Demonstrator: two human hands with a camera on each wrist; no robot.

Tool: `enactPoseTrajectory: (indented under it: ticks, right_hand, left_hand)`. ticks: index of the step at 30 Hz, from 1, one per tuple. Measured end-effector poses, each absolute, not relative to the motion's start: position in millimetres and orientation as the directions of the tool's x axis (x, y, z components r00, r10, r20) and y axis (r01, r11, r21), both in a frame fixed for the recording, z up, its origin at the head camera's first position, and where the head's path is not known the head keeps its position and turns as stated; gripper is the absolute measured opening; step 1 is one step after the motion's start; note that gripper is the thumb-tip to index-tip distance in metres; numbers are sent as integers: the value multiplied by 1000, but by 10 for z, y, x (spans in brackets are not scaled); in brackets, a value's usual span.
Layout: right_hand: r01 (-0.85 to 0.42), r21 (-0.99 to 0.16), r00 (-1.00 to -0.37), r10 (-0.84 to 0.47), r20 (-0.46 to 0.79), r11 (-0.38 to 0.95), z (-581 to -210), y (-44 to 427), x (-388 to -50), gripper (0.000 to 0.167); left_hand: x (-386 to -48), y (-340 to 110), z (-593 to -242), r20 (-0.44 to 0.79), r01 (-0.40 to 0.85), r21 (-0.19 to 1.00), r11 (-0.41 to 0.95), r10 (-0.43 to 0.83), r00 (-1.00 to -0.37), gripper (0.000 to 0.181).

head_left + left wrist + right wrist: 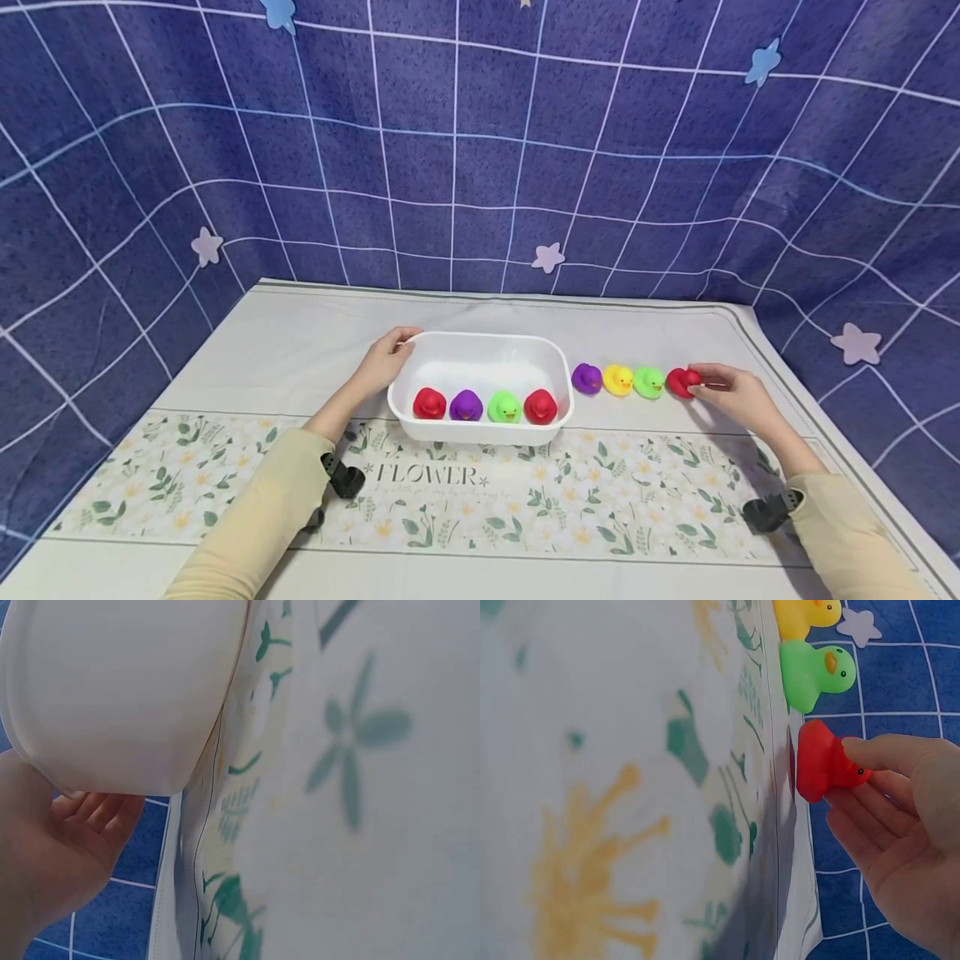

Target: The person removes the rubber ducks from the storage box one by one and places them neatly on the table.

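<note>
My left hand [384, 358] grips the left end of a white plastic tub [480, 432]; in the left wrist view its fingers [105, 814] bend behind the tub's wall. Inside the tub, along its near side, sit a red rubber duck [430, 404], a purple one [467, 407], a green one [505, 408] and another red one [541, 407]. Right of the tub, my right hand [738, 398] pinches a red rubber duck [819, 761] between thumb and fingers. That duck is at the right end of a row on the table.
Between the tub and the held duck stand a purple duck [587, 379], a yellow duck [618, 381] and a green duck [649, 383]. A floral cloth [450, 525] covers the table. Behind it hangs a blue gridded curtain [480, 167] with stars.
</note>
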State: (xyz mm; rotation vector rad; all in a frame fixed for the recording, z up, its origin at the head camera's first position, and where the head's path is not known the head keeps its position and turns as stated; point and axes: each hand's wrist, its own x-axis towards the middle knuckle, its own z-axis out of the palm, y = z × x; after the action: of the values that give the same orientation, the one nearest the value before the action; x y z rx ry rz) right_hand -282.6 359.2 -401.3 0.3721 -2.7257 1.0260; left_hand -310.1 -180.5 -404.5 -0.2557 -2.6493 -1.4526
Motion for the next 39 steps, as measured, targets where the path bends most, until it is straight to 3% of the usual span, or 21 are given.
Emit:
enactPoseTrajectory:
  ticks: [24,39]
  right_hand:
    - [-309,-623,-948,-176,267,719,-4042,3589,-2836,39]
    - [-368,-610,-920,-180,347,702,-3832,3365,-2740,40]
  left_hand:
    - [-3101,-1803,-4049,171,195,828,526,96,-981,34]
    - [-3083,-1803,-4034,163,187,833,520,92,-982,35]
